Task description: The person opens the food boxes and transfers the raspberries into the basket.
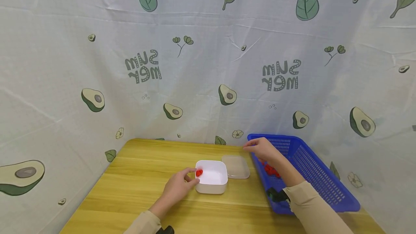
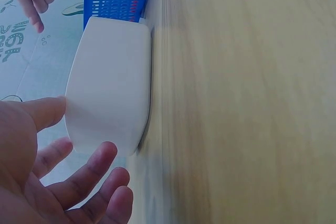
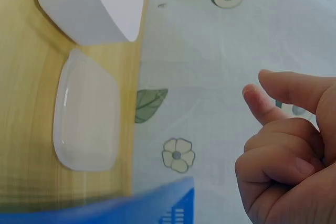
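A small white square box (image 1: 211, 189) stands upright on the table, with a small red piece (image 1: 199, 172) inside at its left wall. My left hand (image 1: 181, 183) is at the box's left side, thumb at the near rim and index finger at the far corner; the left wrist view shows its fingers spread and relaxed. Over the left rim of a blue basket (image 1: 312, 165) hovers my right hand (image 1: 264, 149), index finger and thumb extended with a gap and nothing between them, the other fingers folded. Several red pieces (image 1: 271, 170) lie in the basket, partly hidden by the right forearm.
A translucent, shallow lid (image 1: 236, 167) lies on the wooden table (image 1: 136, 176) between box and basket. A printed curtain (image 1: 201, 64) hangs behind the table and along its left side.
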### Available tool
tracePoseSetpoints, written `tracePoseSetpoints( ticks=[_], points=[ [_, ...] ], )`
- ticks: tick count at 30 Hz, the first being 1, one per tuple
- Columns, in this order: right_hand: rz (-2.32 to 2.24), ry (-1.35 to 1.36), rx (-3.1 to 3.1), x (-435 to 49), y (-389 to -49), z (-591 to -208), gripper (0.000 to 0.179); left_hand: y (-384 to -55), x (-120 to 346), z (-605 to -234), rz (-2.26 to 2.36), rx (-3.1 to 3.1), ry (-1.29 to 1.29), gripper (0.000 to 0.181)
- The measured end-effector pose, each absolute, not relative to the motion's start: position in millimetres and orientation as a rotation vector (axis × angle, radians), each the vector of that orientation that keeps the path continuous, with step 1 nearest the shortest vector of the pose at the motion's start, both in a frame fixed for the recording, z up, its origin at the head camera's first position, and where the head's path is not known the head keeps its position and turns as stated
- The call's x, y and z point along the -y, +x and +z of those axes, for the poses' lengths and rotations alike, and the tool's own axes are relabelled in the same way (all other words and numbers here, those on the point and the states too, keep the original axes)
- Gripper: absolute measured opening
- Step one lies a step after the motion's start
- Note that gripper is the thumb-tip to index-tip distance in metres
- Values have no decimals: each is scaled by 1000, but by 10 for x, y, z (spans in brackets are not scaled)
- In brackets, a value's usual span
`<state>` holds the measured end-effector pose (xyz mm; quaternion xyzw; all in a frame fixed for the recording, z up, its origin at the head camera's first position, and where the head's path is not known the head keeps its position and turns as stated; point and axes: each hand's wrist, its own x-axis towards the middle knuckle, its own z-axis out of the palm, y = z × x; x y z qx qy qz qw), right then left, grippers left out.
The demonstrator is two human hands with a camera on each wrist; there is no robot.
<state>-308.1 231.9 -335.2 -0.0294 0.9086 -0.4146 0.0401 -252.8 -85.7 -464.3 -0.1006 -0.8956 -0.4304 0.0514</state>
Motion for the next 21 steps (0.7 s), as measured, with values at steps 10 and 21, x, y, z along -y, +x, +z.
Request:
tracePoseSetpoints(
  ticks=[10, 21],
  points=[
    [-1282, -115, -2757, -2084, -3083, -3467, 29, -2533, 850, -4631, -1315, 2719, -315, 43],
    [-1342, -160, -2657, -1805, -3051, -3593, 25, -2521, 860, -4626, -1315, 2724, -316, 45]
  ],
)
